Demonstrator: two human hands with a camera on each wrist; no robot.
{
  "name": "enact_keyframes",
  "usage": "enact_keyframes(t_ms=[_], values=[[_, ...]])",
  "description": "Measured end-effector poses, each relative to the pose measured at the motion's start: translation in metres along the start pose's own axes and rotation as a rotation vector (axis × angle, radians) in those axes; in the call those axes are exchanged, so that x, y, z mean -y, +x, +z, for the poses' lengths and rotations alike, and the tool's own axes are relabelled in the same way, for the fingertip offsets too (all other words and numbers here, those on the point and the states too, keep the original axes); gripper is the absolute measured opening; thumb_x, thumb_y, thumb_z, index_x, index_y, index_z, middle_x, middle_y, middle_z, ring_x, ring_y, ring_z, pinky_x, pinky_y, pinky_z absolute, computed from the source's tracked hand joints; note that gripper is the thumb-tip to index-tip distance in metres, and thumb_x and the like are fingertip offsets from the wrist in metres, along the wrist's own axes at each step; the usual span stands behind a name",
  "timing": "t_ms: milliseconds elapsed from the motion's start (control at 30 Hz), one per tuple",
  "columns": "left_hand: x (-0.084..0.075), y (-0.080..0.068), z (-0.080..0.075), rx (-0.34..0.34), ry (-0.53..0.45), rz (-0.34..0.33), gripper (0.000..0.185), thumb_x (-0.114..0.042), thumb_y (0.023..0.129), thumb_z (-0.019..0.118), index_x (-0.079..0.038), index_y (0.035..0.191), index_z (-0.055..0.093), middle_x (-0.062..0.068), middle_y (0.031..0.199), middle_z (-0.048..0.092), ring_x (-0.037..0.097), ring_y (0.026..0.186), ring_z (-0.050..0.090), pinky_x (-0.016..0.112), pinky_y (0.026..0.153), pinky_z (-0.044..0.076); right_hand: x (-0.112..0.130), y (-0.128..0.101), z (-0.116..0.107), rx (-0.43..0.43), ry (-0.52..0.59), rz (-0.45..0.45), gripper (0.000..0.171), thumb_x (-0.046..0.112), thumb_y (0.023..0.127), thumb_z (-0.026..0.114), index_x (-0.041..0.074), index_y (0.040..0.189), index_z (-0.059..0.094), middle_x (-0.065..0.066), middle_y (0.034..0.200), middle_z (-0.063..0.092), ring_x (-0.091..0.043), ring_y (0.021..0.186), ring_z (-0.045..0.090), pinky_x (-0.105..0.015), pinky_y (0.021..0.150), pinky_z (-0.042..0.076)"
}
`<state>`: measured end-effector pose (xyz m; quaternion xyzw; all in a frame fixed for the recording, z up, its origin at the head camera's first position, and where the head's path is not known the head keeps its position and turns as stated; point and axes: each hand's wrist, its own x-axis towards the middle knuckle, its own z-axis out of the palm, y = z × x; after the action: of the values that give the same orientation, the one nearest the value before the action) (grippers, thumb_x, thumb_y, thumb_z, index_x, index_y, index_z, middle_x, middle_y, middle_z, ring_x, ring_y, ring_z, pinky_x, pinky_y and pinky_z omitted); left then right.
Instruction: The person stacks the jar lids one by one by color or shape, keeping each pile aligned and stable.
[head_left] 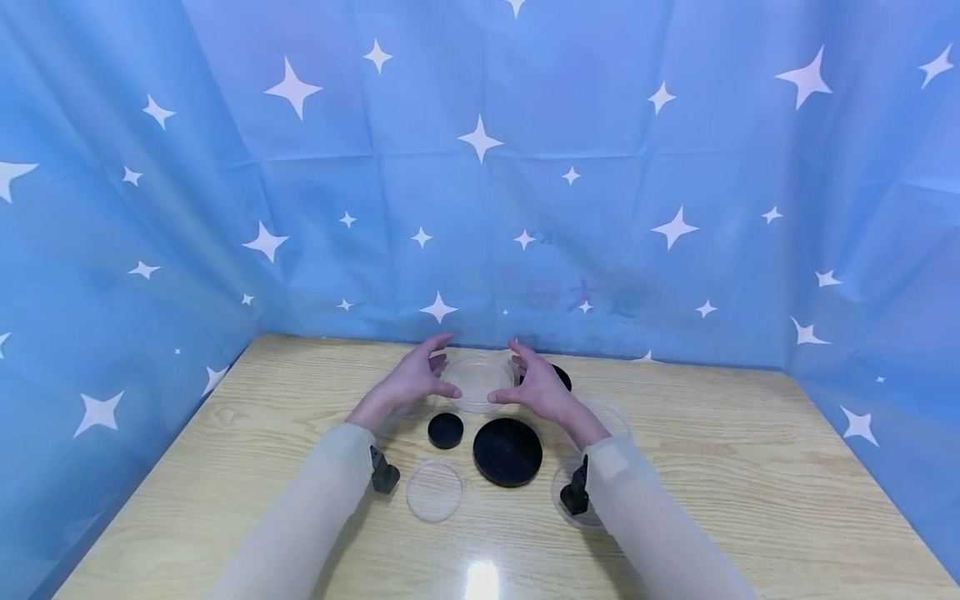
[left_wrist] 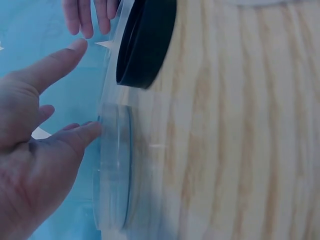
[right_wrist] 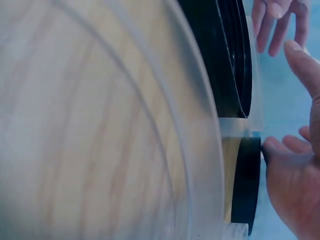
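A clear round dish (head_left: pixel 477 382) stands on the wooden table (head_left: pixel 712 467) near the back. My left hand (head_left: pixel 414 377) is at its left side and my right hand (head_left: pixel 538 385) at its right, fingers spread and fairly straight. Both thumbs reach the dish's near rim. In the left wrist view a straight finger of the left hand (left_wrist: pixel 35 150) touches the clear dish (left_wrist: pixel 115 170) at its edge. In the right wrist view the right hand (right_wrist: pixel 295 190) lies against a black dish (right_wrist: pixel 247 185), beside the clear wall (right_wrist: pixel 239 125).
In front of the hands lie a small black disc (head_left: pixel 446 430), a large black disc (head_left: pixel 507 451) and a clear dish (head_left: pixel 434 490). More clear dishes (head_left: pixel 613 417) lie by the right forearm. Another black dish (head_left: pixel 561 377) sits behind the right hand. Blue starred cloth (head_left: pixel 480 167) walls the table.
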<state>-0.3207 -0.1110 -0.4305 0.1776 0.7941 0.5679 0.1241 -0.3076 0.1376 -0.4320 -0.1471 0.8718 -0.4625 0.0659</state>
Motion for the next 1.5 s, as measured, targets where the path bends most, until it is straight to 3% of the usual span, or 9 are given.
enact_keyframes(t_ms=[367, 733, 967, 1200, 1400, 1500], values=[[-0.022, -0.008, 0.0, 0.048, -0.056, -0.047, 0.103, 0.004, 0.072, 0.079, -0.006, 0.151, 0.014, 0.02, 0.154, 0.011, 0.039, 0.139, 0.018, 0.047, 0.106, 0.032, 0.002, -0.001, 0.003, -0.014, -0.004, 0.002, 0.105, 0.031, 0.069, 0.085, 0.012, 0.15, 0.022, -0.013, 0.15, 0.031, -0.029, 0.134, 0.034, -0.046, 0.101, 0.039], [-0.006, 0.001, 0.006, 0.009, 0.036, -0.032, 0.103, -0.002, 0.069, 0.082, -0.011, 0.151, 0.019, 0.012, 0.154, 0.019, 0.034, 0.137, 0.026, 0.041, 0.105, 0.035, 0.006, -0.001, 0.006, 0.012, -0.084, 0.038, 0.11, 0.035, 0.067, 0.086, 0.012, 0.151, 0.019, -0.014, 0.149, 0.031, -0.03, 0.133, 0.036, -0.047, 0.101, 0.039], [-0.005, 0.003, 0.005, 0.041, 0.024, -0.03, 0.106, 0.001, 0.066, 0.083, -0.009, 0.151, 0.02, 0.011, 0.154, 0.019, 0.033, 0.137, 0.026, 0.04, 0.106, 0.034, 0.003, 0.002, 0.004, 0.027, -0.187, 0.009, 0.113, 0.037, 0.064, 0.087, 0.009, 0.151, 0.02, -0.013, 0.148, 0.034, -0.029, 0.131, 0.038, -0.045, 0.101, 0.04], [-0.004, 0.005, 0.004, 0.061, 0.031, -0.035, 0.105, 0.002, 0.067, 0.083, -0.008, 0.15, 0.02, 0.012, 0.154, 0.02, 0.033, 0.137, 0.028, 0.039, 0.105, 0.035, 0.002, 0.001, 0.0, 0.043, -0.221, -0.021, 0.113, 0.032, 0.062, 0.089, 0.007, 0.15, 0.022, -0.012, 0.148, 0.034, -0.029, 0.131, 0.038, -0.045, 0.101, 0.039], [-0.01, 0.005, 0.005, 0.075, 0.085, -0.023, 0.104, 0.004, 0.066, 0.082, -0.005, 0.149, 0.021, 0.013, 0.153, 0.021, 0.035, 0.136, 0.029, 0.04, 0.105, 0.035, 0.002, 0.004, -0.001, 0.065, -0.317, -0.04, 0.111, 0.032, 0.063, 0.088, 0.004, 0.149, 0.024, -0.015, 0.15, 0.03, -0.029, 0.135, 0.032, -0.045, 0.106, 0.033], [-0.011, 0.007, 0.006, 0.081, 0.163, -0.034, 0.103, 0.005, 0.066, 0.082, -0.005, 0.149, 0.022, 0.013, 0.152, 0.024, 0.033, 0.135, 0.031, 0.038, 0.104, 0.036, 0.003, 0.005, -0.002, 0.068, -0.364, -0.033, 0.111, 0.033, 0.063, 0.088, 0.004, 0.149, 0.024, -0.016, 0.15, 0.03, -0.029, 0.135, 0.031, -0.045, 0.105, 0.033]])
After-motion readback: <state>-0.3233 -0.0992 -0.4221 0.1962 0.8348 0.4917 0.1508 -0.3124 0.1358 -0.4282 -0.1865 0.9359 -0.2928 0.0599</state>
